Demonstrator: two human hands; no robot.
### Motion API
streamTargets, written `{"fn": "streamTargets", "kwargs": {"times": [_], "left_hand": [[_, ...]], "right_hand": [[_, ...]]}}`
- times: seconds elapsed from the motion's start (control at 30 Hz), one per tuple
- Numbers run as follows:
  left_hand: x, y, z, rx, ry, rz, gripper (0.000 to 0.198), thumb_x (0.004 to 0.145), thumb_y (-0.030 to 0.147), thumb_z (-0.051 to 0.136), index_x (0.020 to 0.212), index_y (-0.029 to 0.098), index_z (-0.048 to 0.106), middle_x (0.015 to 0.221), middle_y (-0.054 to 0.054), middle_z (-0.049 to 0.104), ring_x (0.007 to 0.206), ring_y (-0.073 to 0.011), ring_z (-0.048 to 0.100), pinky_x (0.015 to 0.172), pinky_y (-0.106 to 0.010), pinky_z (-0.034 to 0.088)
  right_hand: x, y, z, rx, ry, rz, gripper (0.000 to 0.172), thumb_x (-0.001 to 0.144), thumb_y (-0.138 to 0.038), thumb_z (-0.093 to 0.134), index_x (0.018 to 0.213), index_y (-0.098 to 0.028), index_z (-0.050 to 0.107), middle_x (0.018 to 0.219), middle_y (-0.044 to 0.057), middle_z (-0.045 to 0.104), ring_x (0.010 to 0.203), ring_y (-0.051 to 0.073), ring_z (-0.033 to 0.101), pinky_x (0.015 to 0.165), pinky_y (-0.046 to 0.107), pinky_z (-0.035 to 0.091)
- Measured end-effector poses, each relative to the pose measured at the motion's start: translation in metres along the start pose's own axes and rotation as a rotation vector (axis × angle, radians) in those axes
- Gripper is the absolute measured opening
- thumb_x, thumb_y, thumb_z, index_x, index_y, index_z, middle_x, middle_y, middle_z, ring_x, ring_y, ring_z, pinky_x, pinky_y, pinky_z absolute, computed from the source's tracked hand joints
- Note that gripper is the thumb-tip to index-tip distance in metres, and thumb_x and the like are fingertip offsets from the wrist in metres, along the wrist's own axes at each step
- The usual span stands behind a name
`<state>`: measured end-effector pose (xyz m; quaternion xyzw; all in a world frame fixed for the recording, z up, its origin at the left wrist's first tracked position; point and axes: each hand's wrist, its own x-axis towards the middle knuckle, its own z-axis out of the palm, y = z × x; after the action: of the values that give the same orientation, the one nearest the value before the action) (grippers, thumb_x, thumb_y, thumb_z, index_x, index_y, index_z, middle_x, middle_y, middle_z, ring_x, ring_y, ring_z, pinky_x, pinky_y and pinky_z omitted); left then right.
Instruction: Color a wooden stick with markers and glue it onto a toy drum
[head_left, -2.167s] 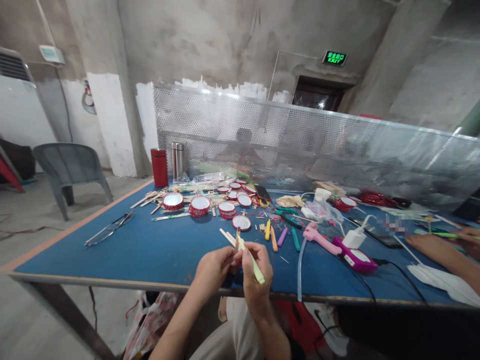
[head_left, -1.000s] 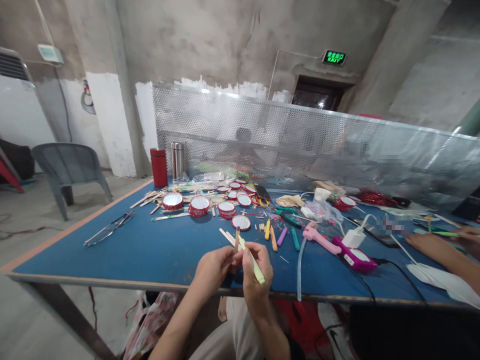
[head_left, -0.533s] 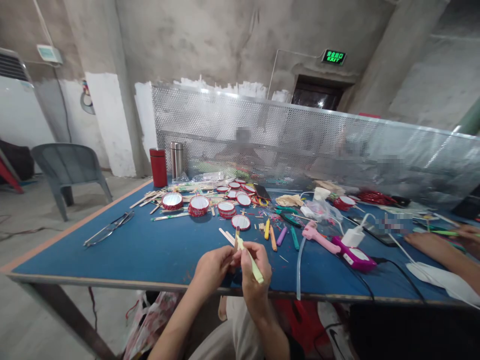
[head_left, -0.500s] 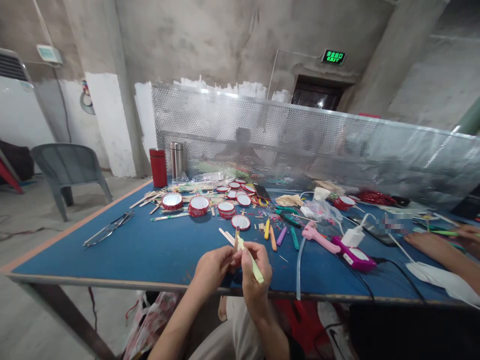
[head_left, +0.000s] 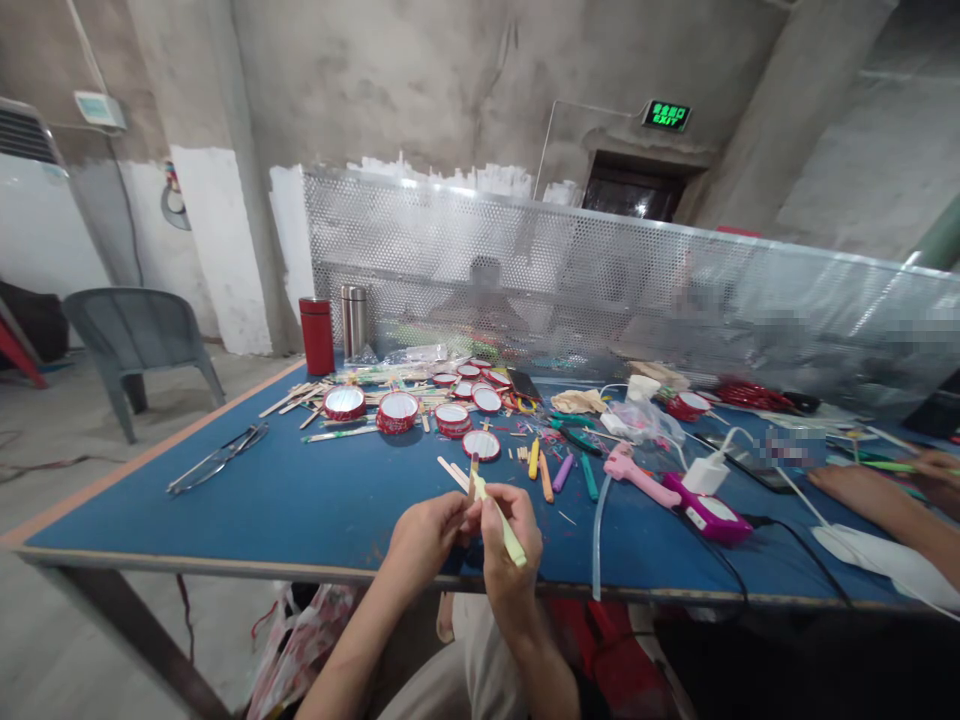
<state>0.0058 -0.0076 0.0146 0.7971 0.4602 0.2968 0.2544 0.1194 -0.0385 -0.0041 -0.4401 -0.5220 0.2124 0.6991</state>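
Observation:
Over the table's front edge, my left hand (head_left: pixel 426 538) pinches a flat wooden stick (head_left: pixel 474 468), which stands nearly upright and looks brown on its upper part. My right hand (head_left: pixel 514 535) is closed around a pale yellow marker (head_left: pixel 511 542); its tip end is against or close beside the stick, partly hidden by my fingers. Two bare wooden sticks (head_left: pixel 452 472) lie just beyond my hands. Past them is a red-rimmed disc with a white top (head_left: pixel 481 445). To the right lie a yellow marker (head_left: pixel 534 458), an orange one, a purple one and a teal one.
Several red-rimmed drum-like pieces (head_left: pixel 397 410) and loose sticks lie farther back. A pink glue gun (head_left: pixel 640 476), a purple device (head_left: pixel 709 510) and cables are on the right. Metal tongs (head_left: pixel 217 460) lie left. Another person's hand (head_left: pixel 847 490) is at far right.
Hardly anything differs. Both hands keep the stick and the marker in almost the same place, with only a tiny shift of the marker.

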Motion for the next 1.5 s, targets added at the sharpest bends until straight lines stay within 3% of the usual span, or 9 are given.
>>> {"fn": "streamTargets", "kwargs": {"times": [0.2, 0.47, 0.67, 0.87, 1.23, 1.5], "left_hand": [[-0.0002, 0.0002, 0.0003, -0.001, 0.016, 0.007, 0.026, 0.085, 0.029, 0.039, 0.065, 0.02, 0.053, 0.062, 0.003, 0.061, 0.059, -0.0109, 0.052, 0.055, -0.019, 0.031], [-0.0008, 0.0002, 0.0004, -0.001, 0.017, 0.019, 0.028, 0.086, 0.03, 0.037, 0.066, 0.02, 0.053, 0.063, 0.002, 0.061, 0.059, -0.0111, 0.052, 0.055, -0.019, 0.032], [-0.001, 0.0006, 0.0001, 0.008, 0.008, -0.003, 0.026, 0.085, 0.029, 0.038, 0.065, 0.02, 0.052, 0.062, 0.003, 0.06, 0.059, -0.0114, 0.052, 0.055, -0.019, 0.031], [-0.0006, 0.0011, -0.0005, 0.019, 0.003, -0.012, 0.025, 0.084, 0.028, 0.039, 0.066, 0.02, 0.053, 0.063, 0.003, 0.06, 0.06, -0.0113, 0.052, 0.055, -0.019, 0.031], [-0.0009, 0.0006, 0.0002, 0.014, 0.005, 0.0, 0.028, 0.086, 0.03, 0.038, 0.065, 0.021, 0.053, 0.064, 0.002, 0.062, 0.06, -0.0116, 0.053, 0.056, -0.019, 0.032], [-0.0007, -0.0012, 0.0014, -0.002, 0.008, 0.0, 0.026, 0.085, 0.032, 0.038, 0.065, 0.021, 0.051, 0.062, 0.003, 0.06, 0.06, -0.0116, 0.052, 0.055, -0.019, 0.031]], "right_hand": [[0.0002, -0.0019, 0.0008, 0.036, 0.068, 0.019, 0.018, 0.089, -0.035, 0.048, 0.093, -0.018, 0.053, 0.064, -0.002, 0.062, 0.054, 0.012, 0.06, 0.053, 0.024, 0.051], [-0.0001, -0.0008, 0.0002, -0.005, 0.008, -0.014, 0.018, 0.088, -0.034, 0.049, 0.092, -0.018, 0.055, 0.065, -0.002, 0.062, 0.054, 0.012, 0.06, 0.053, 0.023, 0.051], [-0.0001, -0.0006, 0.0015, 0.024, 0.077, 0.004, 0.018, 0.088, -0.035, 0.049, 0.092, -0.018, 0.054, 0.064, -0.002, 0.062, 0.054, 0.013, 0.06, 0.052, 0.024, 0.051], [-0.0007, -0.0029, -0.0003, -0.024, 0.006, -0.027, 0.016, 0.088, -0.033, 0.048, 0.092, -0.019, 0.054, 0.065, -0.002, 0.063, 0.054, 0.012, 0.061, 0.053, 0.023, 0.052], [0.0001, -0.0013, 0.0015, 0.049, 0.069, 0.017, 0.018, 0.088, -0.035, 0.048, 0.093, -0.018, 0.053, 0.064, -0.002, 0.061, 0.054, 0.013, 0.06, 0.053, 0.024, 0.051], [-0.0003, -0.004, 0.0, -0.025, 0.014, -0.024, 0.017, 0.088, -0.034, 0.047, 0.092, -0.018, 0.054, 0.066, -0.001, 0.063, 0.054, 0.012, 0.061, 0.053, 0.023, 0.051]]}}
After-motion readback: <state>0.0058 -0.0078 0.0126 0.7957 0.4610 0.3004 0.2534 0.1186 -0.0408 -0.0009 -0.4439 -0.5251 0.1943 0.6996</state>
